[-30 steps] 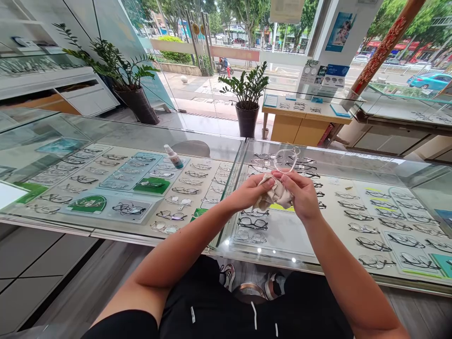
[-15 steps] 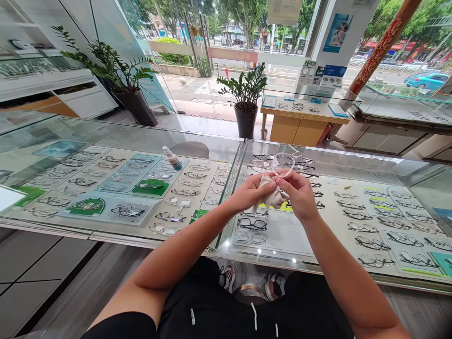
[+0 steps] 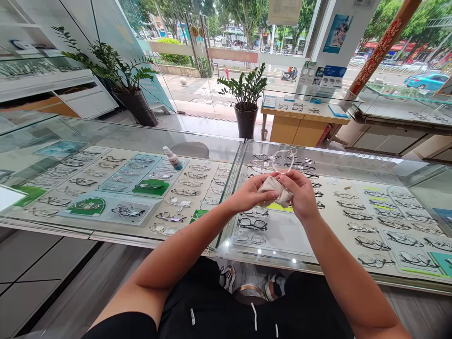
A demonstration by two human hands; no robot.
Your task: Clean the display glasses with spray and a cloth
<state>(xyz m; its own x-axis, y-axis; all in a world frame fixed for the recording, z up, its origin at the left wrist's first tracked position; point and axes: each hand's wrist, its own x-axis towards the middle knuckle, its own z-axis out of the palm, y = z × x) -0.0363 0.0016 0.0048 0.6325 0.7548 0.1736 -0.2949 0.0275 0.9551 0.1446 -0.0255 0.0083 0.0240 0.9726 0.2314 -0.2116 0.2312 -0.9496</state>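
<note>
Above the glass counter, my left hand [image 3: 254, 192] is closed on a crumpled pale cleaning cloth [image 3: 273, 190]. My right hand [image 3: 299, 190] pinches a pair of clear-framed eyeglasses [image 3: 282, 161] together with an edge of the cloth. One round lens rim sticks up beyond my fingers, with a thin temple at its upper right. Cloth and fingers hide the other half of the glasses. Both hands touch each other at the cloth.
A glass display counter [image 3: 226, 235] holds rows of eyeglasses [image 3: 252, 223] under its top. A small spray bottle [image 3: 172, 158] stands on the left part. Beyond are potted plants [image 3: 246, 94] and a wooden display cabinet [image 3: 303, 125].
The cloth is now bunched more fully between my hands, and its hanging corner is gathered up. The glasses have turned slightly. My arms stay in almost the same place.
</note>
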